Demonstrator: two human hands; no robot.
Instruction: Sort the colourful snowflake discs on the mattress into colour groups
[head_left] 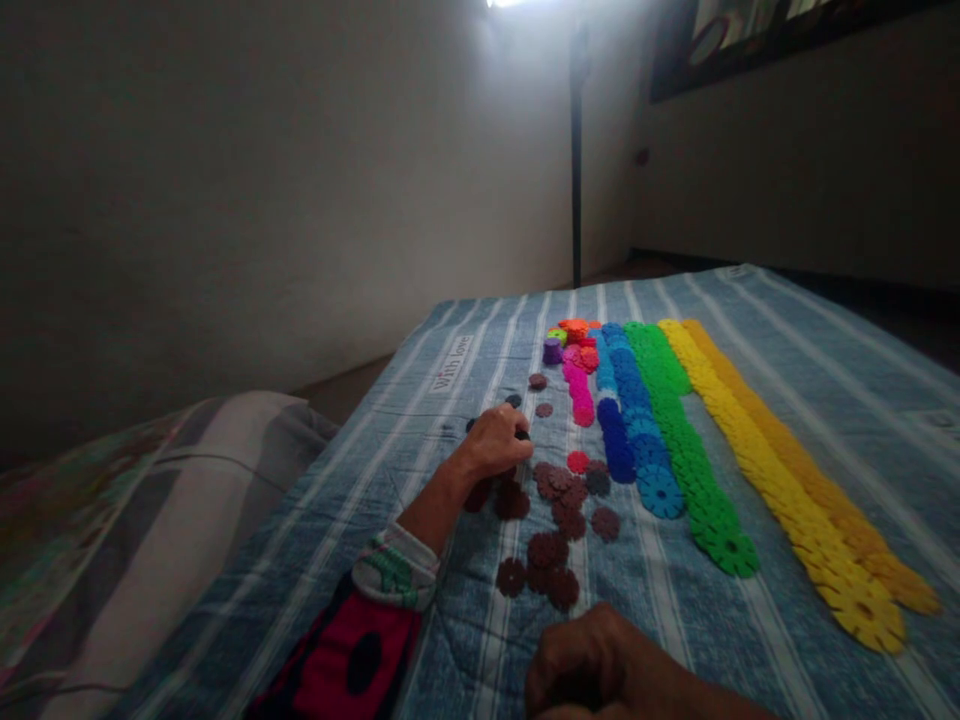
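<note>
Blue striped bedcover (787, 340) fills the lower half of the frame, under a dim wall. At centre, the left hand (495, 440) curls over the scattered brown discs (559, 490), its fingertips on one of them; I cannot tell whether it grasps it. At bottom centre, the right hand (592, 660) rests clenched. Colour-sorted rows (675, 440) slant toward the lower right.

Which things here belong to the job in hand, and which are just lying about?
In hand: left hand, dark red discs, sorted colour rows.
Lying about: pillow, lamp pole, framed picture.
</note>
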